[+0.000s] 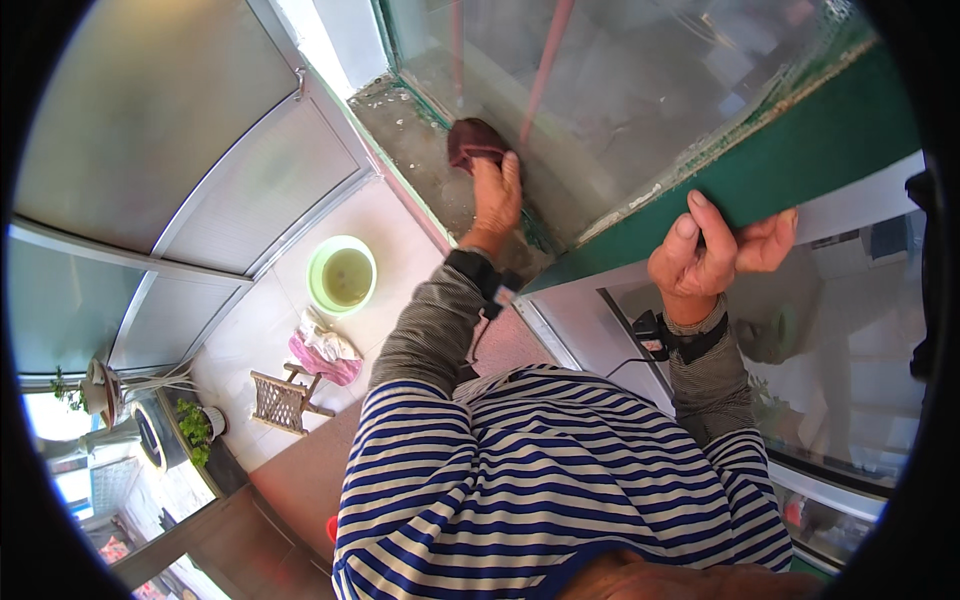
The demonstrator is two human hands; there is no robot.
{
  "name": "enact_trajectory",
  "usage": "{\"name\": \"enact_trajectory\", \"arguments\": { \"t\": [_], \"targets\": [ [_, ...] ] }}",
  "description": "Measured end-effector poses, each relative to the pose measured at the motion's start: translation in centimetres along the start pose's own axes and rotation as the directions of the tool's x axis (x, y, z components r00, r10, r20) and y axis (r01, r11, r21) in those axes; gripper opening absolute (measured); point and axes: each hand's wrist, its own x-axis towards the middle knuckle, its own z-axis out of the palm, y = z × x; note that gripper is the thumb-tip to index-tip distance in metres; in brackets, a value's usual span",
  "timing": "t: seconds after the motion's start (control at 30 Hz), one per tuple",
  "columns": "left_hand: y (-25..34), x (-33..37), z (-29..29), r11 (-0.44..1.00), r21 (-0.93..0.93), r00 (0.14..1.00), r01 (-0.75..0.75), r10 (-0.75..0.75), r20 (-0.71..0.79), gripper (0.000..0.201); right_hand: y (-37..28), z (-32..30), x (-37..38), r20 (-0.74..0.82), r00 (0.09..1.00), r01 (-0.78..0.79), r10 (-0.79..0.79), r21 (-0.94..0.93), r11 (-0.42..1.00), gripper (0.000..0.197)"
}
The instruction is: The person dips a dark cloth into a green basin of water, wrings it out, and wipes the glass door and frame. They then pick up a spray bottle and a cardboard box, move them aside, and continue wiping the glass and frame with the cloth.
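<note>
My left hand (492, 200) is closed on a dark maroon cloth (476, 143), pressed low against a dusty glass pane (620, 90) at its left edge. Below that hand runs a grey, paint-flecked ledge (405, 135). To the right, my right hand (712, 248) is raised to a green window frame (770, 160). Its index fingertip meets the frame, the thumb stands apart, and the other fingers bend near the frame's lower edge. Nothing shows in its grasp. Dark straps with small devices circle both wrists.
On the tiled floor at left stand a pale green basin (318, 280) of murky water and a small wooden stool (282, 402). Pink and white cloths (327, 350) lie beside the stool. Frosted panels (170, 110) wall the left; a potted plant (200, 428) is lower left.
</note>
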Motion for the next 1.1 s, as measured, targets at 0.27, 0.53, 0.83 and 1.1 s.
{"name": "enact_trajectory", "arguments": {
  "t": [0.27, 0.53, 0.83, 1.1],
  "targets": [
    [7.0, -14.2, 1.6, 0.999, 0.002, 0.958, 0.039, -0.038, 0.283, 0.049, 0.4, 0.8, -0.4, -0.08, 0.994, 0.081, -0.074, 0.089, 0.993, 0.022],
    [6.2, -11.3, -1.3, 0.988, 0.119, 0.978, -0.097, 0.073, 0.193, 0.027, 0.0, 0.7, -1.0, -0.038, 0.998, 0.058, -0.056, 0.038, 0.998, 0.022],
    [-2.6, 11.9, -14.8, 0.743, 0.599, 0.917, -0.3, 0.398, -0.034, 0.016, -0.5, 0.0, -0.9, 0.083, 0.996, -0.011, 0.02, -0.107, 0.994, 0.024],
    [-10.9, 14.3, -18.4, 0.495, 0.772, 0.912, -0.399, 0.13, 0.388, 0.038, -1.2, -0.4, -1.1, 0.128, 0.989, -0.035, 0.079, -0.319, 0.947, 0.025]
  ]
}}
